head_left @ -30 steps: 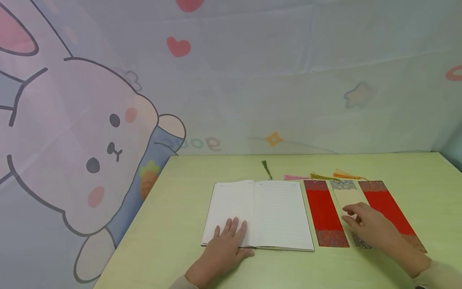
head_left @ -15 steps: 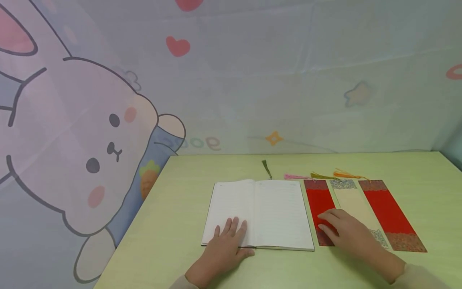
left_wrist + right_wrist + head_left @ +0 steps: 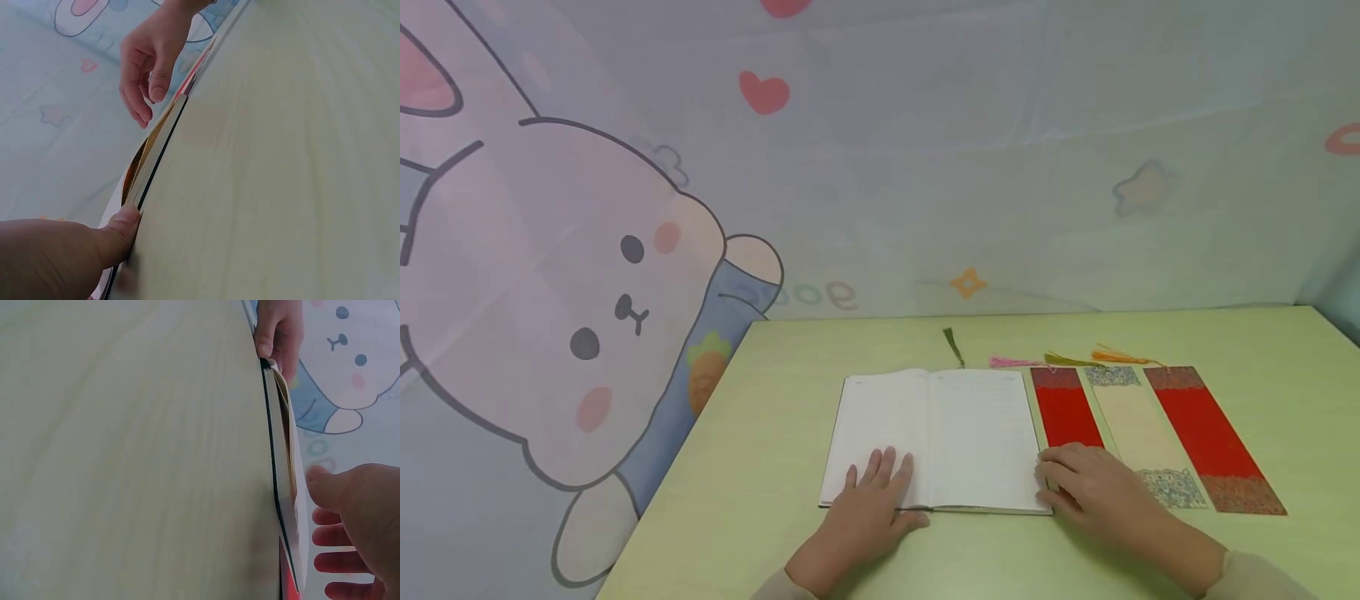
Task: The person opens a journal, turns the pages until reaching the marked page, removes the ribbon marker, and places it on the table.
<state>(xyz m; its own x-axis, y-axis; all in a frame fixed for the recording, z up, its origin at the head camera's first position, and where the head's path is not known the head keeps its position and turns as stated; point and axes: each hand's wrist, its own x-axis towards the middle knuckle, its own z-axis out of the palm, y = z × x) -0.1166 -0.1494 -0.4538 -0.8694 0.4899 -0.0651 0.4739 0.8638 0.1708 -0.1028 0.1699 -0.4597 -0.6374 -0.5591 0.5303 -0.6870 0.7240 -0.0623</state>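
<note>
An open notebook (image 3: 977,442) with lined white pages lies on the table. My left hand (image 3: 865,508) rests on its lower left page, fingers straight and spread; in the left wrist view the thumb (image 3: 125,219) touches the book's near edge. Beside the lower right edge of the book hovers my right hand (image 3: 1097,496), fingers slightly bent, with nothing between them. It covers the lower part of a red bookmark (image 3: 1067,412). In the right wrist view, the right hand's thumb (image 3: 322,481) appears apart from the pages.
To the right lie a cream bookmark (image 3: 1138,429) and another red bookmark (image 3: 1213,437). Pink (image 3: 1018,362), olive and orange tassels (image 3: 1116,356) lie behind them. A dark green tassel (image 3: 953,346) extends past the notebook's top. A printed rabbit curtain (image 3: 925,192) hangs behind the table.
My right hand has moved left, from over the cream bookmark across the first red one to the notebook's right edge. The left hand has stayed on the page.
</note>
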